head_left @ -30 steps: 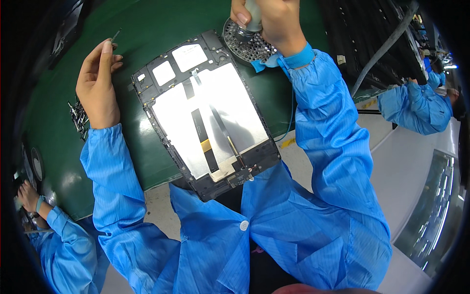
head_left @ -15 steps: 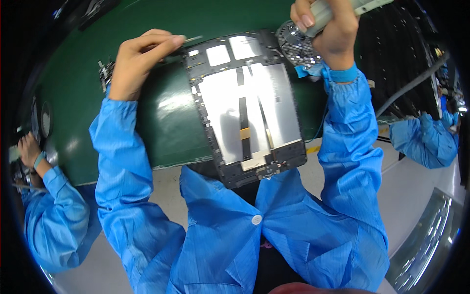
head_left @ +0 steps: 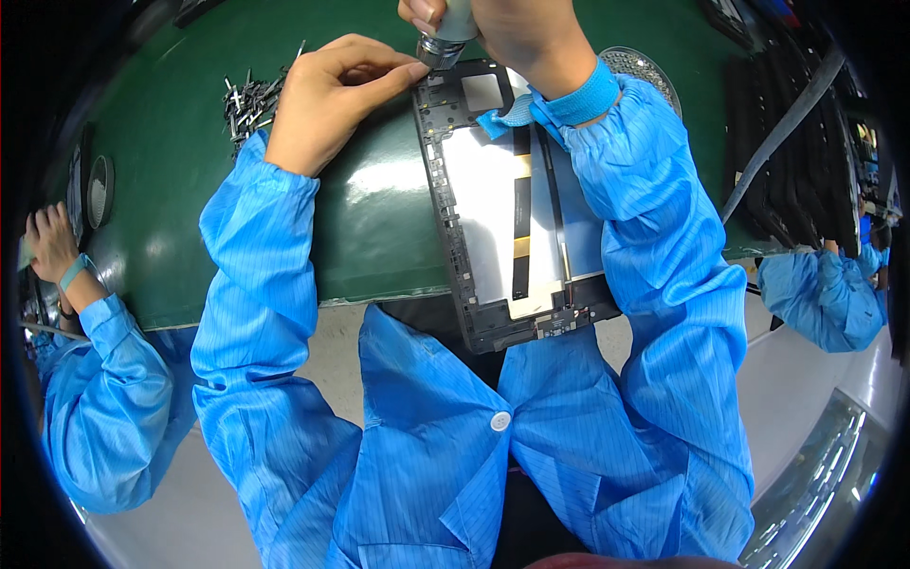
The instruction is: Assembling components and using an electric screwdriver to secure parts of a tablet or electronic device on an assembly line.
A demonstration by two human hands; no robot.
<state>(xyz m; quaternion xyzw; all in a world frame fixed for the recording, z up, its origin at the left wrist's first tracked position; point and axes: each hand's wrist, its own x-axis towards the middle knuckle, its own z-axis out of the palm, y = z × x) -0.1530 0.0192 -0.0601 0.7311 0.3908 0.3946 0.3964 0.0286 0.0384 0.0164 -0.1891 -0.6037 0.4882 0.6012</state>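
An opened tablet [head_left: 493,213], with a black frame, silver inner plates and dark ribbon cables, lies with its near end past the green table's edge. My right hand [head_left: 531,33] grips an electric screwdriver [head_left: 444,47], pale-bodied with a ridged metal collar, upright over the tablet's far left corner. The collar hides its tip. My left hand [head_left: 346,90] is closed in a pinch at that same corner, fingertips beside the collar. Whatever lies between those fingers is hidden. A blue strap circles my right wrist, its loose end over the tablet.
Many small dark and silver strips [head_left: 251,104] lie piled beyond my left hand. A round dish of small shiny pieces [head_left: 645,76] sits behind my right forearm. Black ribbed trays [head_left: 782,161] stand at right. Another person's hand [head_left: 52,242] shows at far left, and blue sleeves at far right.
My right hand has brought the screwdriver left from the dish to the tablet's corner. My left hand and the tablet have shifted right. The thin silver piece at my left fingertips no longer shows.
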